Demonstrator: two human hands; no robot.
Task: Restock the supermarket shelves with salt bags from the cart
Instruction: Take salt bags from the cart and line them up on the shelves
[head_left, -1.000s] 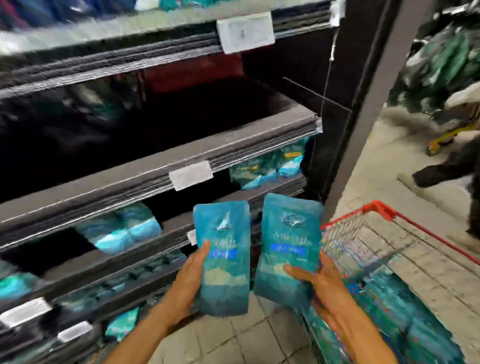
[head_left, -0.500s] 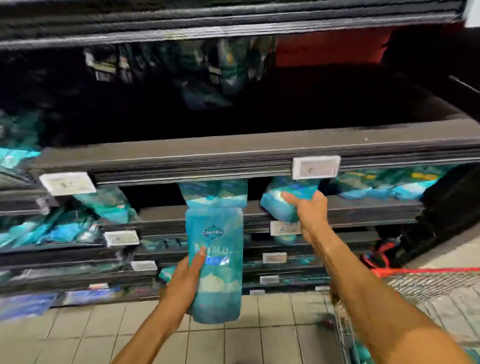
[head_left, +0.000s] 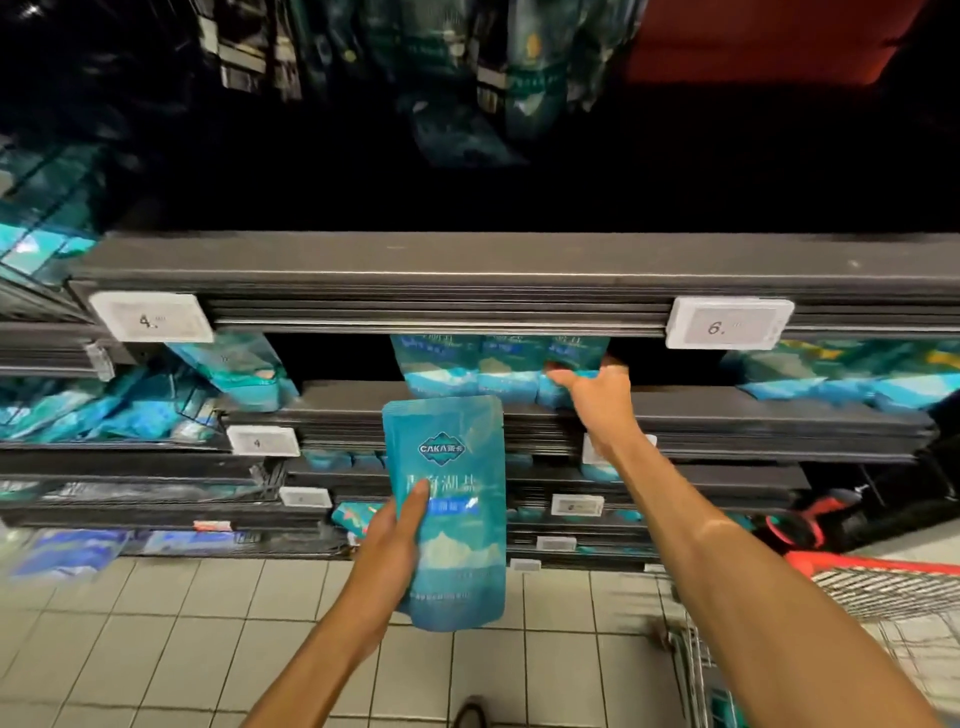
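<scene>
A left hand (head_left: 397, 540) holds a teal salt bag (head_left: 448, 512), printed with a diamond logo and snowy peaks, upright below the shelf (head_left: 727, 410), where the right hand (head_left: 592, 387) grips a shelved bag (head_left: 563, 376).

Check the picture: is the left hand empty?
No, the left hand holds an upright teal salt bag in front of the shelves.

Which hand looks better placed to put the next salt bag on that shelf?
Probably the left hand: it holds a salt bag upright just below the shelf. The right hand is busy with the bags on the shelf.
</scene>
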